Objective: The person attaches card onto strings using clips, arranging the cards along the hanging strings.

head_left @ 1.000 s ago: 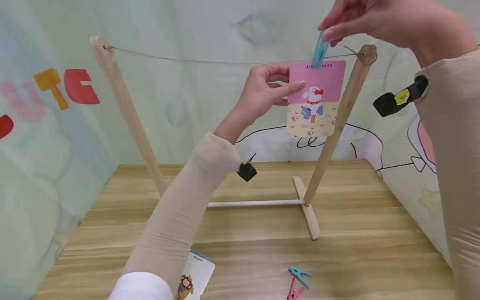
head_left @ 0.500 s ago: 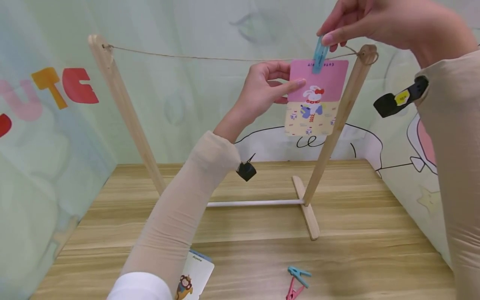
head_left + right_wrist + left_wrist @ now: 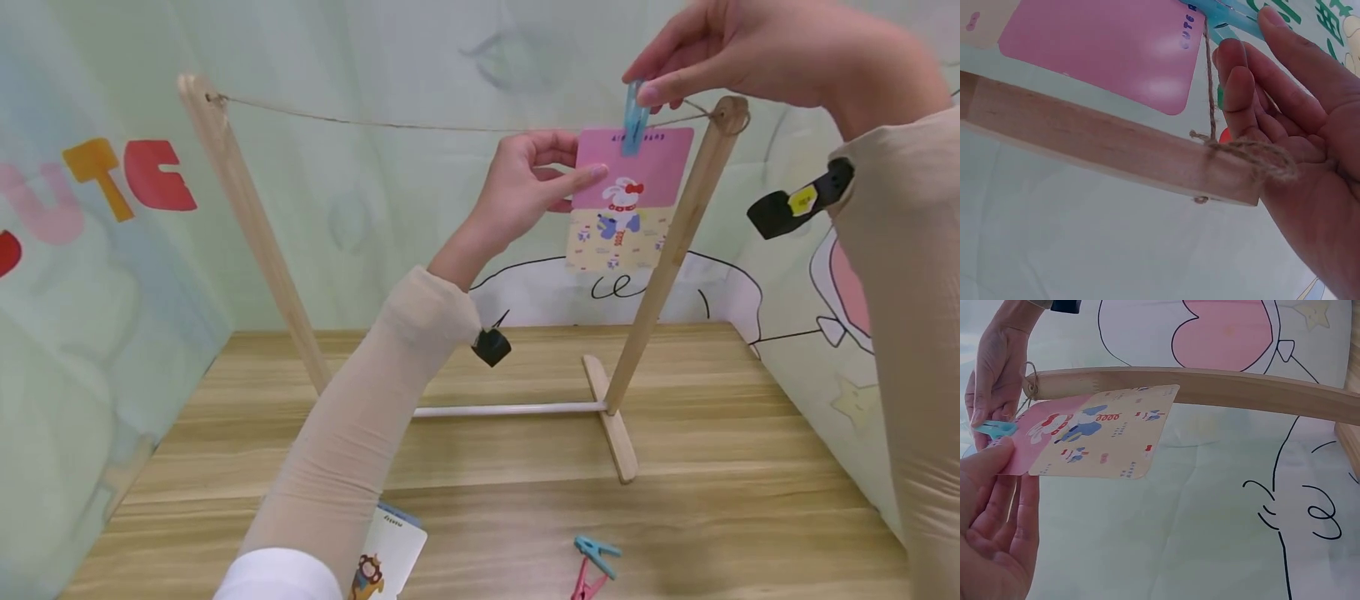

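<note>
A pink and cream card (image 3: 622, 225) with a white bunny figure hangs upright at the twine line (image 3: 360, 123), near the right post. My left hand (image 3: 528, 183) pinches its left edge, thumb in front and fingers behind. At the card's top edge sits a blue clothespin (image 3: 633, 125), its jaws over the card. My right hand (image 3: 757, 58) pinches the clothespin's upper ends between thumb and fingers. In the right wrist view the twine (image 3: 1210, 81) runs right beside the card's top edge, under the clothespin (image 3: 1229, 15).
Wooden posts, the left post (image 3: 255, 225) and right post (image 3: 667, 267), carry the line, joined low by a white rod (image 3: 510, 410). On the table (image 3: 480, 517) lie a blue clothespin (image 3: 597, 555), a pink clothespin (image 3: 587, 580) and a monkey card (image 3: 390, 550), partly behind my left sleeve.
My right hand has come down slightly and left, and the blue clothespin now reaches further over the card's top edge. My left hand keeps its hold on the card.
</note>
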`<state>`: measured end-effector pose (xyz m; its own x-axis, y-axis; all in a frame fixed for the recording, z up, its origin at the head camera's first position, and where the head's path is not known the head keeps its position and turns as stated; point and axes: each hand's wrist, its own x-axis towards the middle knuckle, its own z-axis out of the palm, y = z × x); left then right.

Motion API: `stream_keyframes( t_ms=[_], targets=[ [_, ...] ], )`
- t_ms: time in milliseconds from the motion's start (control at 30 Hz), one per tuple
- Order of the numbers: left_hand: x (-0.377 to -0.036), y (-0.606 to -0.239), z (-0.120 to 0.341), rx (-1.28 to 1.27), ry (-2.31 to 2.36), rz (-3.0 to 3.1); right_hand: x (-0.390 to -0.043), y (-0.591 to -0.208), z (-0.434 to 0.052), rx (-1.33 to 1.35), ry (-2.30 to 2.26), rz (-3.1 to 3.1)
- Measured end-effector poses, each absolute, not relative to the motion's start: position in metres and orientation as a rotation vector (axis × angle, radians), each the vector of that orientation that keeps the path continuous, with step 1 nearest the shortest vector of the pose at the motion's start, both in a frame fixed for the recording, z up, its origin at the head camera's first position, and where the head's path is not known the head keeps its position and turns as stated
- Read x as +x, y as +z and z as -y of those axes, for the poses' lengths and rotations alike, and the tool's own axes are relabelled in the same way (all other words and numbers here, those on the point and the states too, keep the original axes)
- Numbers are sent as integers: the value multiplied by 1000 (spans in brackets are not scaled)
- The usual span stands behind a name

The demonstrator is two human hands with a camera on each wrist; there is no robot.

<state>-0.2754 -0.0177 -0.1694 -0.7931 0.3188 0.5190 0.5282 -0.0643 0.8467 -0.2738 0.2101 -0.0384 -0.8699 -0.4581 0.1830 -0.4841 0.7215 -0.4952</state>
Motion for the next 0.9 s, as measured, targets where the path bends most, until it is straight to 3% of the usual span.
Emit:
stream_keyframes(
  t_ms=[900],
  targets=[
    [-278, -179, 20, -934, -1936, 2034, -272, -43, -210, 825, 925, 2798]
  ],
)
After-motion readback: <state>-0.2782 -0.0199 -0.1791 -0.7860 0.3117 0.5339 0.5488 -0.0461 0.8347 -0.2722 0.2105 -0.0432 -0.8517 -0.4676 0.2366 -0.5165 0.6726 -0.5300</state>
